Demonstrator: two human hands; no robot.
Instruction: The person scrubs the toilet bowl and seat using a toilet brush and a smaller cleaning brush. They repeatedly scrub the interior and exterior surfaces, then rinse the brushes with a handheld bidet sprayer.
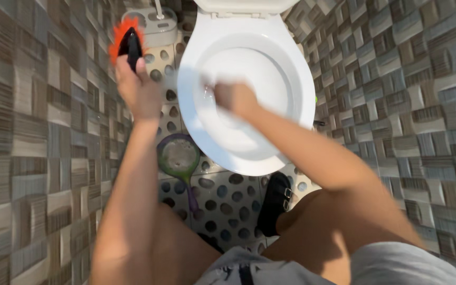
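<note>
Patterned tiles wall a narrow stall with a pebble floor [228, 198]. Right hand [234, 98], blurred, is fisted inside the toilet bowl [291, 79]; whether its grip holds anything I cannot tell. Left hand [138, 89] clasps an orange-bristled brush [128, 39] upright, left of the bowl and farther from it.

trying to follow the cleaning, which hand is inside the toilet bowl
The right hand: it reaches down into the white toilet bowl, blurred. The left hand is outside it, raised over the floor, gripping a black-and-orange brush.
</note>
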